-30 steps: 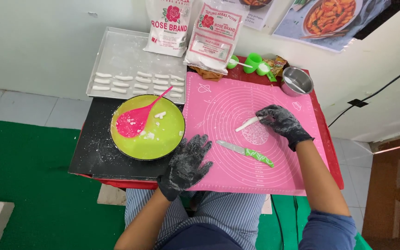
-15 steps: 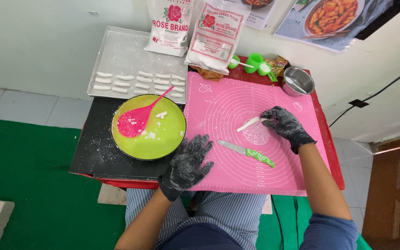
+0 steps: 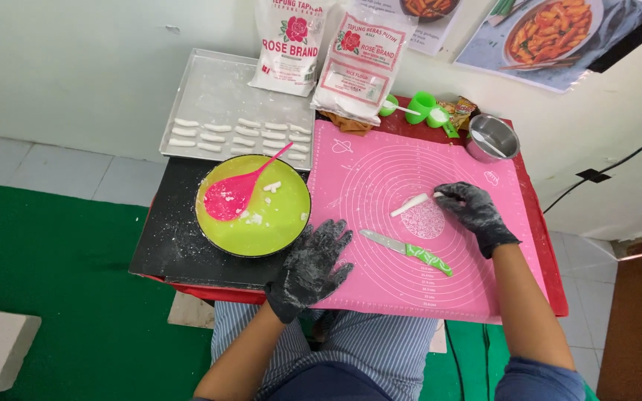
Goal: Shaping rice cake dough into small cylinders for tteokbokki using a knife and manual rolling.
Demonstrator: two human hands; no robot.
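My gloved right hand (image 3: 475, 214), fingers curled, touches the short white dough roll (image 3: 409, 205) on the pink silicone mat (image 3: 380, 171); left hand (image 3: 311, 267) rests flat, empty, on the mat's edge.

Black gloves (image 3: 477, 212), pink mat (image 3: 380, 171), lime-green bowl (image 3: 276, 230), green-patterned knife handle (image 3: 429, 259)

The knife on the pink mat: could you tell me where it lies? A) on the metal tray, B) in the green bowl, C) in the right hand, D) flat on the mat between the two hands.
D: the knife lies flat on the mat, held by neither the left hand nor the right hand.
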